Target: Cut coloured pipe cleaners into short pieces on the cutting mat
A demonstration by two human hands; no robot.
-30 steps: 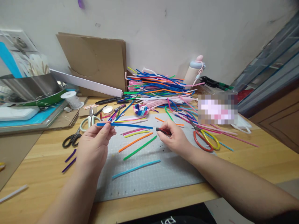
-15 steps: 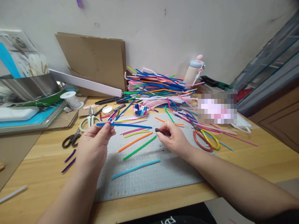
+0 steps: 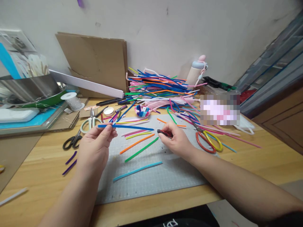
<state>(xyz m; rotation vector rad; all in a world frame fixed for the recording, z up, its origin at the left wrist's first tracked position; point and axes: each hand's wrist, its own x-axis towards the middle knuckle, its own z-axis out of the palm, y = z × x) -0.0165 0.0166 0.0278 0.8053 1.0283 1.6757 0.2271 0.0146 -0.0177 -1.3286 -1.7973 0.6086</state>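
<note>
My left hand (image 3: 96,142) pinches a blue pipe cleaner (image 3: 132,127) between thumb and fingers, holding it nearly level above the mat. Its free end points right, a short gap from my right hand (image 3: 176,138). That hand is closed around a small black-and-red object (image 3: 165,133), mostly hidden by the fingers; only its dark tip shows plainly. Beneath them on the grey cutting mat (image 3: 180,173) lie an orange pipe cleaner (image 3: 137,143), a green one (image 3: 142,149) and a light blue one (image 3: 137,171), with pink and yellow pieces farther back.
A big heap of pipe cleaners (image 3: 161,86) lies against the wall. Red-and-yellow-handled scissors (image 3: 207,140) rest at right; white-handled scissors (image 3: 91,123) and black scissors (image 3: 71,142) are at left. Behind stand a bottle (image 3: 196,74), cardboard (image 3: 94,63) and a clear thread spool (image 3: 73,101).
</note>
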